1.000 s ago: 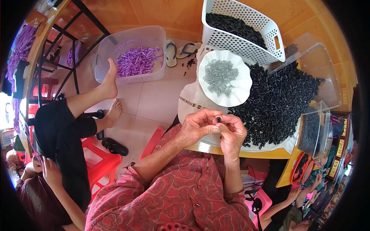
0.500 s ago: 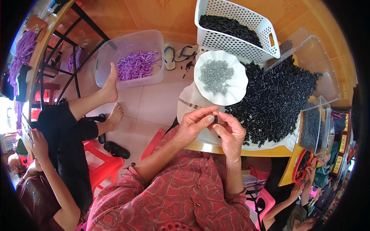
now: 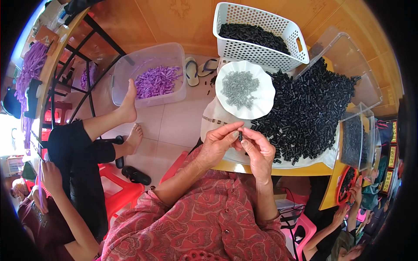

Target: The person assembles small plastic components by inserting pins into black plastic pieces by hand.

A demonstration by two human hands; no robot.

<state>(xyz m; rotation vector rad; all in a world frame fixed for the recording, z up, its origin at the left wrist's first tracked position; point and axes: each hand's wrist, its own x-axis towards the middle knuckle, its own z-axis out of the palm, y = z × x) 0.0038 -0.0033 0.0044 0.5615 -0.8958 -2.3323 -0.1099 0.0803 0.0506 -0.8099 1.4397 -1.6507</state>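
Note:
My two hands meet just over the table's near edge. A small black cylindrical piece (image 3: 240, 135) is pinched at the fingertips of my left hand (image 3: 218, 142), and the thumb and forefinger of my right hand (image 3: 261, 153) close in on it from the other side. Whether anything else sits between the fingers is hidden. Beyond my hands stands a white scalloped plate (image 3: 267, 103) with a heap of small clear pieces (image 3: 240, 89). To its right spreads a big pile of black cylindrical pieces (image 3: 305, 117) on a pale cloth.
A white perforated basket (image 3: 252, 48) holds more black pieces at the back. Clear bins (image 3: 368, 69) stand at right. On the floor, a translucent tub (image 3: 172, 101) contains purple strips (image 3: 157, 81). People sit at both sides; one's bare foot (image 3: 129, 104) is near the tub.
The view has shifted slightly. My hands keep their pinch, and the black piece now shows more upright between the fingertips. The person at left has a purple strip at the hands.

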